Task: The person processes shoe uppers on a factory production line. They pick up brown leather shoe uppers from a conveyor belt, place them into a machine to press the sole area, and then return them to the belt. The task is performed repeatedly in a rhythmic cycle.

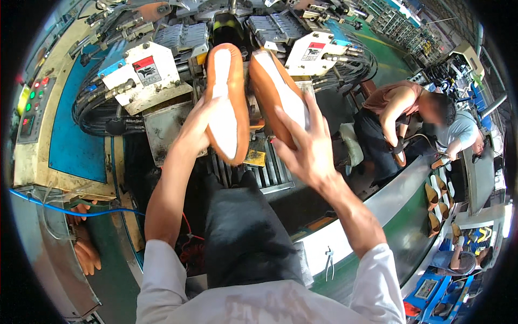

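My left hand grips a tan leather shoe upper by its left edge. Its underside, with a long white sole piece, faces up. Beside it, my right hand is closed round the near end of a second tan shoe upper. That one is tilted, so its brown side shows along with the white underside. Both uppers point away from me toward the machine, side by side with a narrow gap between them. The left palm and some fingertips are hidden behind the shoes.
A shoe machine with metal side blocks and hoses stands ahead. A button panel is at left. Pliers lie on the ledge at right. Several shoes stand along the green conveyor, near a seated co-worker holding a shoe.
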Available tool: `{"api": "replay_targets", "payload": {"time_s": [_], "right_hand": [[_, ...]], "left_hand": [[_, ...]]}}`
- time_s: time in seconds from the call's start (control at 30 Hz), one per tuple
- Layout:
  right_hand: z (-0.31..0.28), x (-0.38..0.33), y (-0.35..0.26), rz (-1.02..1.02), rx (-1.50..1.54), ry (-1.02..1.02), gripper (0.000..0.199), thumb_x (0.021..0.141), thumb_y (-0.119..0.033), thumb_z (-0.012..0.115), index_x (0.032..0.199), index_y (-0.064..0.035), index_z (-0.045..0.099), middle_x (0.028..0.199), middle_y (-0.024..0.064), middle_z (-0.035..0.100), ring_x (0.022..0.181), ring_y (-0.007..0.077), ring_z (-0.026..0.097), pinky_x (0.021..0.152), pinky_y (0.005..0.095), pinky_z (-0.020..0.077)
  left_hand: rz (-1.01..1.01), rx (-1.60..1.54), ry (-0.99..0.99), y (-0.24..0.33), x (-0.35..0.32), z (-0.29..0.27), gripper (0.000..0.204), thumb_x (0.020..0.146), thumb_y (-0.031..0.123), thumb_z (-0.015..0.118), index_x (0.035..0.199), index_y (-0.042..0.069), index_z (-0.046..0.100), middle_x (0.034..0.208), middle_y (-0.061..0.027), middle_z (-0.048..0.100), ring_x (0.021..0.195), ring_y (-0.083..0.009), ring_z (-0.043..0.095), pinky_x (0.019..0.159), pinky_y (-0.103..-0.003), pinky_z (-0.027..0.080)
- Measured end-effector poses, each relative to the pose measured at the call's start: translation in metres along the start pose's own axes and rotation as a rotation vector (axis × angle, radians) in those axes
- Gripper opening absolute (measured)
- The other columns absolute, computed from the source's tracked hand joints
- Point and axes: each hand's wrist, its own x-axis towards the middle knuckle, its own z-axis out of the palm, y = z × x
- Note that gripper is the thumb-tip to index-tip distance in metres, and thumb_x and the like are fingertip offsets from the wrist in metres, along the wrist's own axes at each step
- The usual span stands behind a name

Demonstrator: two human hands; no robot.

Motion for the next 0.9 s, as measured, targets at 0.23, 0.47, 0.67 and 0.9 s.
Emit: {"api": "replay_targets", "payload": {"time_s": [0.23,0.47,0.67,0.9], "right_hand": [[0.102,0.070,0.004,0.075,0.060,-0.017,0.072,0.087,-0.031,0.083,0.156,-0.0308,0.060,0.169,0.0377,0.023,0.139,0.0611,0.047,0.116,0.0606,0.0462],[0.134,0.045,0.017,0.099,0.036,0.018,0.074,0.090,-0.036,0.079,0.160,-0.0350,0.054,0.173,0.0369,0.014,0.142,0.0635,0.041,0.118,0.0606,0.0442],[0.139,0.057,0.008,0.057,0.031,-0.048,0.075,0.089,-0.037,0.079,0.160,-0.0367,0.053,0.172,0.0385,0.015,0.143,0.0631,0.041,0.119,0.0600,0.0436],[0.156,0.033,-0.018,-0.094,-0.038,0.091,0.083,0.090,-0.028,0.078,0.162,-0.0026,0.044,0.165,0.0468,0.021,0.156,0.0642,0.019,0.129,0.0686,0.0193]], "left_hand": [[0.015,-0.244,-0.143,-0.045,-0.184,-0.046,0.104,0.102,0.077,0.049,0.168,-0.001,0.028,0.152,-0.0368,0.053,0.130,-0.0544,0.064,0.108,-0.069,0.053],[-0.175,-0.307,0.297,-0.139,-0.276,-0.094,0.084,0.106,0.070,0.050,0.155,0.001,0.049,0.128,-0.0276,0.070,0.115,-0.0448,0.073,0.099,-0.059,0.060],[-0.160,-0.276,0.430,-0.208,-0.310,-0.116,0.074,0.111,0.064,0.044,0.156,0.006,0.044,0.132,-0.0251,0.066,0.115,-0.0445,0.071,0.102,-0.060,0.060],[-0.129,-0.221,0.459,-0.229,-0.297,-0.133,0.057,0.114,0.051,0.049,0.157,0.014,0.045,0.137,-0.0112,0.061,0.126,-0.0276,0.064,0.105,-0.048,0.057]]}}
